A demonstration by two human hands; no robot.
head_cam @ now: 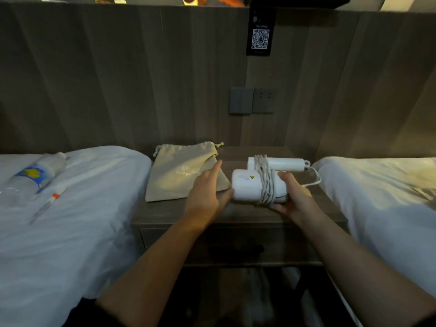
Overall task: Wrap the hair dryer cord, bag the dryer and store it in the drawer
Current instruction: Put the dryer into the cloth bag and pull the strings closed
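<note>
A white folded hair dryer point(245, 187) lies on the wooden nightstand point(165, 211), its white cord point(265, 182) wound several times around body and handle, with a short loop trailing to the right. My right hand point(292, 197) grips the dryer's right end. My left hand point(207, 194) is open, fingers spread, its thumb side touching the dryer's left end and its fingers over the edge of a flat beige drawstring bag point(179, 173) lying at the left of the nightstand. The drawer front point(212, 246) below is closed.
White beds flank the nightstand; the left bed point(70, 220) carries a plastic water bottle point(35, 175) and a pen with an orange band point(50, 201). A wall socket and switch plate point(252, 101) sit on the wooden panel behind, with a QR-code card point(259, 36) above.
</note>
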